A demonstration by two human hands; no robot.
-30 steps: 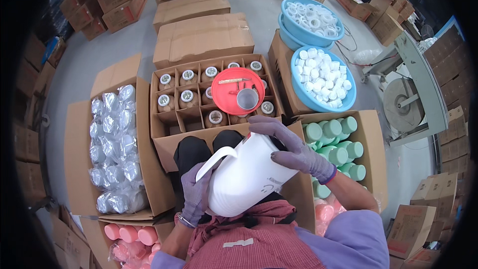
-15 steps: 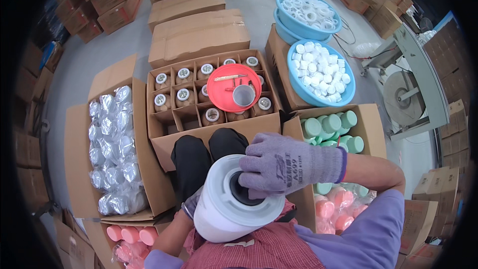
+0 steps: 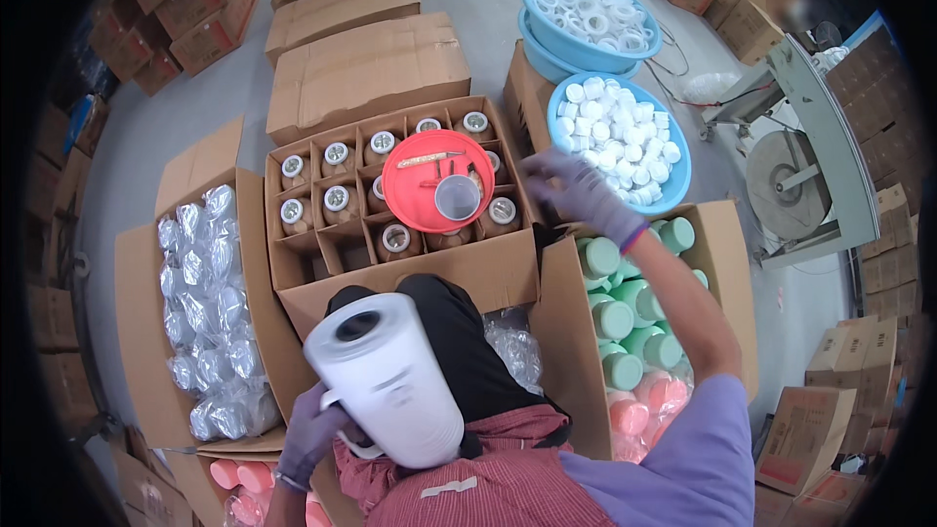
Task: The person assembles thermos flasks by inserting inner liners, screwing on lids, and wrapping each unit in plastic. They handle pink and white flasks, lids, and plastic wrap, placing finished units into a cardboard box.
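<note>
A white jug [image 3: 405, 390] with a dark round opening in its top leans against my lap, its mouth tipped away to the upper left. My gloved left hand [image 3: 314, 434] is closed around the handle at the jug's left side. Stretched out ahead, my gloved right hand [image 3: 578, 193] hovers by the near left rim of a blue basin [image 3: 685, 176] of white caps [image 3: 625, 137]. Its fingers look apart, slightly blurred, with nothing visible in them. To its left, a red round tray [image 3: 405, 200] on a divided carton carries a metal cup [image 3: 457, 197] and small tools.
The divided carton [image 3: 410, 278] ahead contains several bottles with silvery tops. Wrapped silver items [image 3: 210, 303] fill a box at left. Green-capped containers [image 3: 625, 317] and pink ones [image 3: 649, 405] stand at right. Another blue basin [image 3: 590, 39] with clear rings sits behind, near a grey machine [image 3: 815, 156].
My right hand has left the jug's opening and reached forward to the basin of caps. The jug has shifted left and tilted, and my left hand now shows on its handle.
</note>
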